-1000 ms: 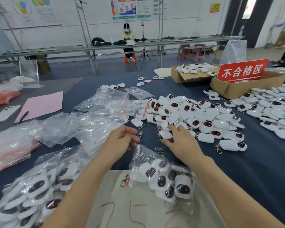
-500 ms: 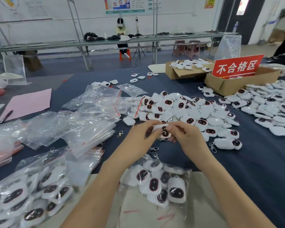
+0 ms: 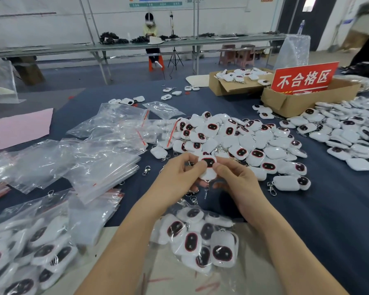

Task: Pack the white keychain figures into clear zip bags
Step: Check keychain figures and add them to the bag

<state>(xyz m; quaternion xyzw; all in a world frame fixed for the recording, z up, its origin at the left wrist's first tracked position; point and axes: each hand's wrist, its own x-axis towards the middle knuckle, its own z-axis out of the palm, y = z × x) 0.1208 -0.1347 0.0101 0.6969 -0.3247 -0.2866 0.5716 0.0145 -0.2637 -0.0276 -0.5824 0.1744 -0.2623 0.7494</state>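
Observation:
My left hand (image 3: 177, 177) and my right hand (image 3: 239, 182) both pinch one white keychain figure (image 3: 208, 168) with a dark, red-rimmed face, held above the dark blue table (image 3: 339, 209). Its metal clasp hangs below my fingers. A big heap of loose white figures (image 3: 239, 141) lies just beyond my hands. A clear zip bag filled with figures (image 3: 200, 237) lies under my forearms. Empty clear zip bags (image 3: 102, 150) are piled to the left, and another filled bag (image 3: 28, 252) sits at the lower left.
Two cardboard boxes (image 3: 303, 101) stand at the back right, one with a red sign (image 3: 305, 78). More figures (image 3: 354, 133) are spread at the right edge. A pink sheet (image 3: 19, 128) lies far left. A seated person (image 3: 150, 33) works at a distant bench.
My right hand lifted one figure out of the heap, my left hand came over to it, and both now hold it upright in front of me. The view has tilted down a little.

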